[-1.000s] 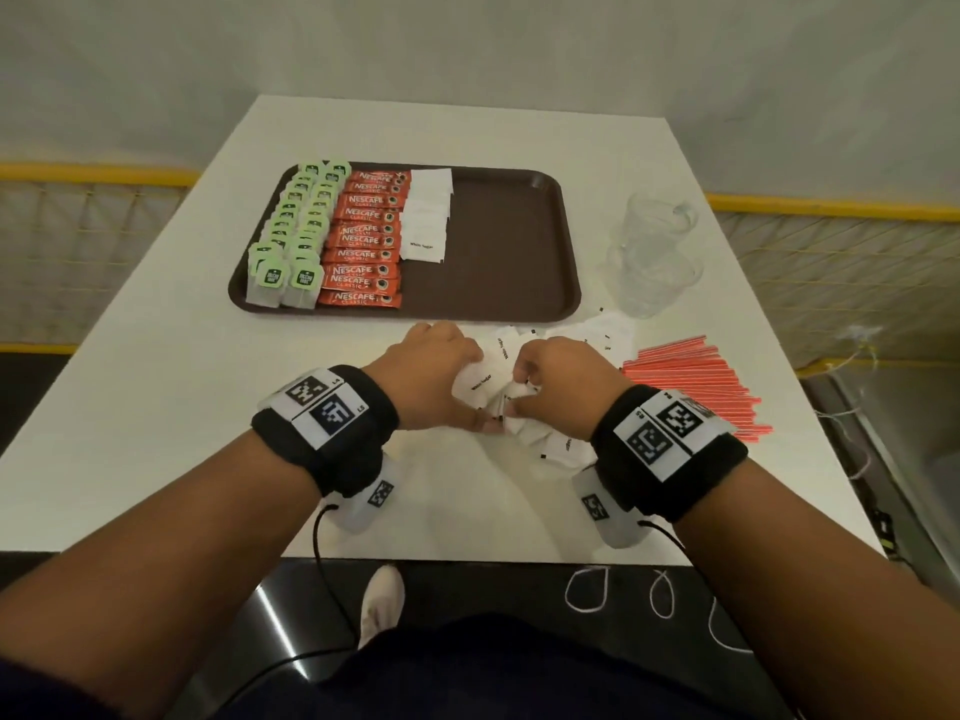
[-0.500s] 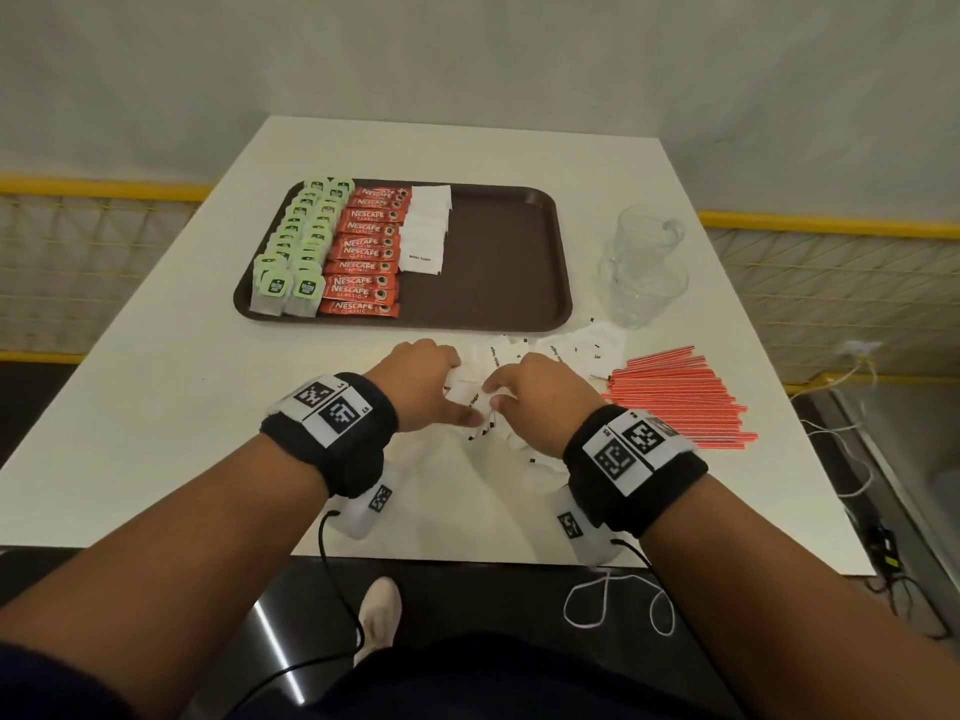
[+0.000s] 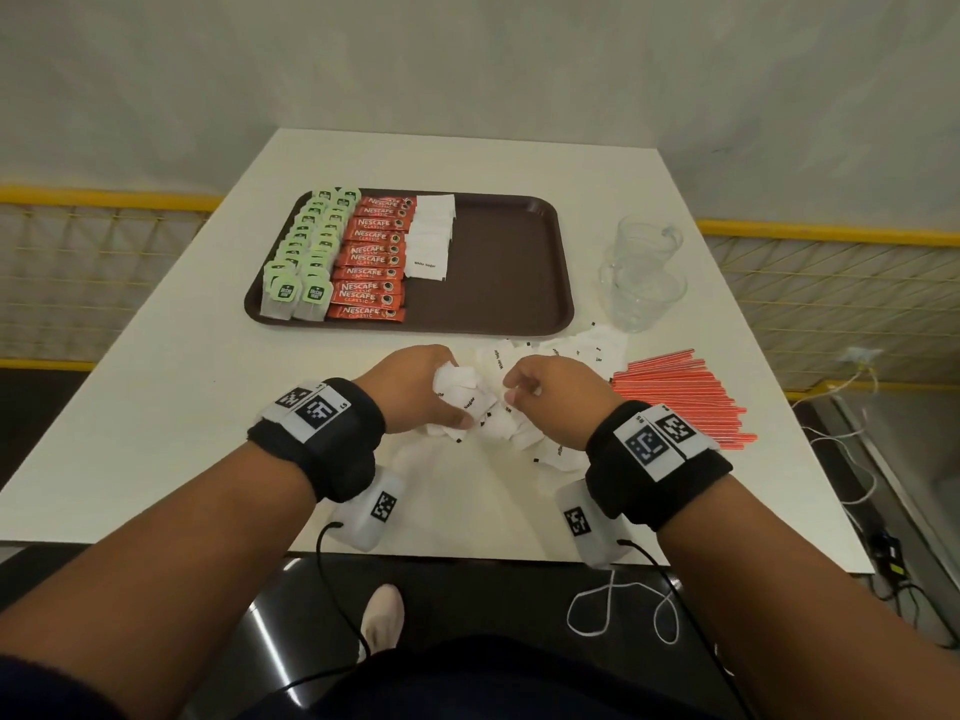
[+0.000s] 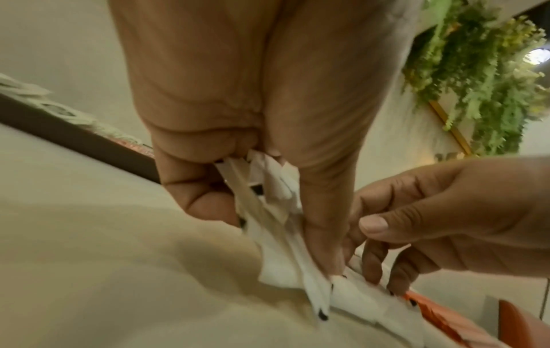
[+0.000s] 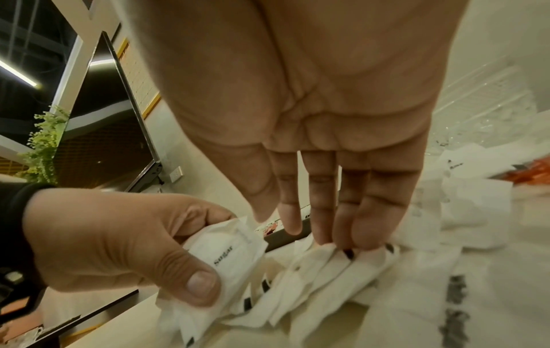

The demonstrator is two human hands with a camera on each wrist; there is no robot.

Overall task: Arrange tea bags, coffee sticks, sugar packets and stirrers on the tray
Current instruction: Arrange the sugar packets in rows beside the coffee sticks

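White paper sugar packets (image 3: 462, 402) bunched in left hand (image 3: 415, 389) grip | right hand (image 3: 553, 394) fingers straight, touching loose packets beside | light, limp, slippery; best pinched mid-stack.

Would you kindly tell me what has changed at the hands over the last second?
The right hand has drawn slightly away from the left hand, which still grips a bunch of sugar packets. The right fingers touch the loose packets. The tray and stirrers are unchanged.
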